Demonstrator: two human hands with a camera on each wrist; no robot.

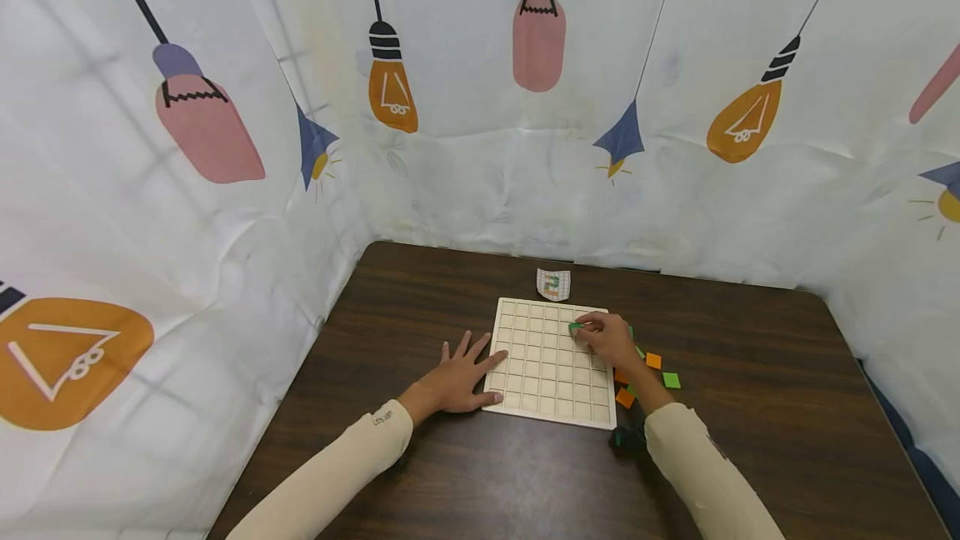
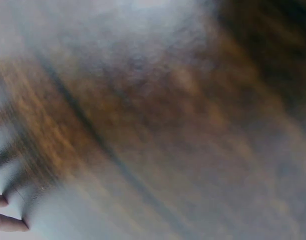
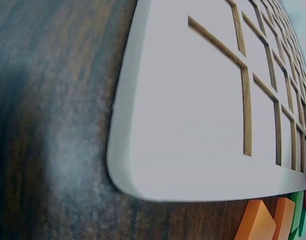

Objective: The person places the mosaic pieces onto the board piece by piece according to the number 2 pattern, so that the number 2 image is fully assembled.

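Observation:
A pale square board [image 1: 555, 361] with a grooved grid lies on the dark table. My left hand [image 1: 459, 377] is spread flat at its left side, thumb and forefinger reaching over the edge. With thumb and fingers my right hand [image 1: 606, 337] pinches a small green tile [image 1: 575, 328] over the upper right squares of the grid. Orange tiles [image 1: 626, 397] and green tiles [image 1: 671, 380] are scattered beside the board's right edge, partly hidden under my right forearm. In the right wrist view the board [image 3: 192, 135] fills the middle, with an orange tile [image 3: 256, 222] below its edge.
Behind the board lies a small printed card [image 1: 553, 284] with a coloured grid pattern. A black object [image 1: 627, 438] sits near the board's front right corner, below my right wrist. The wood-grain table [image 1: 750, 407] meets a white curtain [image 1: 480, 182] printed with lamps at the back and left.

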